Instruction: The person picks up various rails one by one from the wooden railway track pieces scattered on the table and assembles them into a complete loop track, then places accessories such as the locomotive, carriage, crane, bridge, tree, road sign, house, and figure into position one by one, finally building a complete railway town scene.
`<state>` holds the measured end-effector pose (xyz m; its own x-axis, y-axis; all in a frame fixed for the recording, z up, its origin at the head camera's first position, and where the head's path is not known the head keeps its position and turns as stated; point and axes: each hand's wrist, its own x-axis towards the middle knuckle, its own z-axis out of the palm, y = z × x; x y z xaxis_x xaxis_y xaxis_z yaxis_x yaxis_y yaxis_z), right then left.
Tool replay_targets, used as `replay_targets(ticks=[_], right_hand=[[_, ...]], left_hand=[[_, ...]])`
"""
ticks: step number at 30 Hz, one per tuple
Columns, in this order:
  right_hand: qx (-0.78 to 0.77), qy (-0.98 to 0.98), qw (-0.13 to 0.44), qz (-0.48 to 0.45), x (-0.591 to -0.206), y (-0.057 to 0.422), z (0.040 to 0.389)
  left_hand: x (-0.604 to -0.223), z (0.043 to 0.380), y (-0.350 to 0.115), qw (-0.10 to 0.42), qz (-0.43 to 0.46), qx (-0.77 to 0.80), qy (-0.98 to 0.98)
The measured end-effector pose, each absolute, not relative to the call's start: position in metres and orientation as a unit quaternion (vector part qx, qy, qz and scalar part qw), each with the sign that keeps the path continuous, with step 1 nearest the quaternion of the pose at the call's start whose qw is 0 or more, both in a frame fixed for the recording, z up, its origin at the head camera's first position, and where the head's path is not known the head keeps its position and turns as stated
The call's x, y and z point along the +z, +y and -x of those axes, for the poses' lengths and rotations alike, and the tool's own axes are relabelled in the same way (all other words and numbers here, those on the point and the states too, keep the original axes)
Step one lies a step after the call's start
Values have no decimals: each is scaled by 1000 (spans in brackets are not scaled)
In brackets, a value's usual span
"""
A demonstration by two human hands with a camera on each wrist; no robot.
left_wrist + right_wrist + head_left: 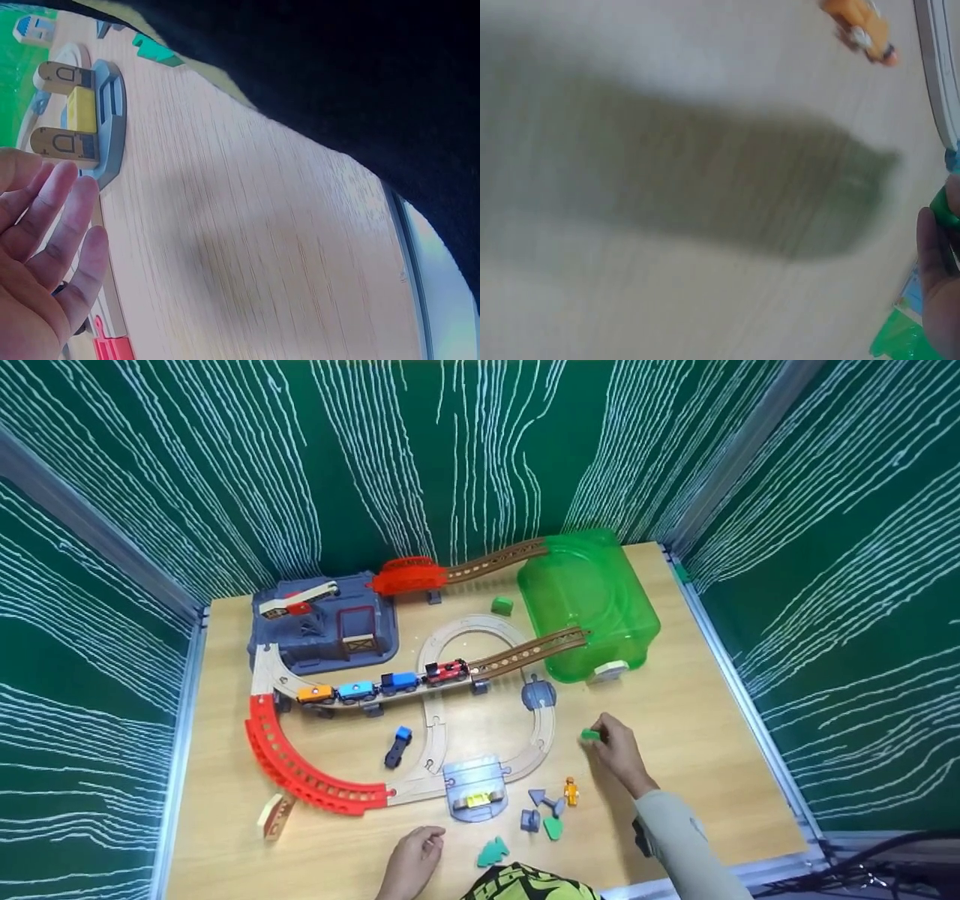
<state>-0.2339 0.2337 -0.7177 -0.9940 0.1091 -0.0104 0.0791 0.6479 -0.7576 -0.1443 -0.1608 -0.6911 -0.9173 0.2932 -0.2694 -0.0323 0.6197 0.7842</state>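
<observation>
My right hand (621, 748) pinches a small green toy piece (590, 734) above the table, to the right of the wooden track loop. At the edge of the right wrist view, fingers (928, 244) and part of the same piece show; the rest is out of frame. My left hand (414, 861) hangs with relaxed fingers near the table's front, just left of the grey track platform (476, 784) with its yellow barrier. It holds nothing. Nearest the right hand lie an orange toy figure (571, 791), several grey pieces and a flat green piece (553, 829).
A toothed green piece (493, 852) lies in front. A toy train (401, 682) stands on the raised track, left of the green tunnel (592, 592). Behind it sits a grey crane base (322, 622). Red curved track (307, 769) and a loose dark-blue vehicle (397, 747) are left.
</observation>
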Motion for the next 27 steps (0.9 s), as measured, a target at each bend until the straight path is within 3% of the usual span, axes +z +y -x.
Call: replay_targets(ticks=[9,27], right_hand=[[367,-927,4,78,-732,232,258],[361,-930,-5,67,-744,232,265]], left_hand=[[-692,144,-165,169,-77,443,877],[-696,142,-166,154,-50,440,883]])
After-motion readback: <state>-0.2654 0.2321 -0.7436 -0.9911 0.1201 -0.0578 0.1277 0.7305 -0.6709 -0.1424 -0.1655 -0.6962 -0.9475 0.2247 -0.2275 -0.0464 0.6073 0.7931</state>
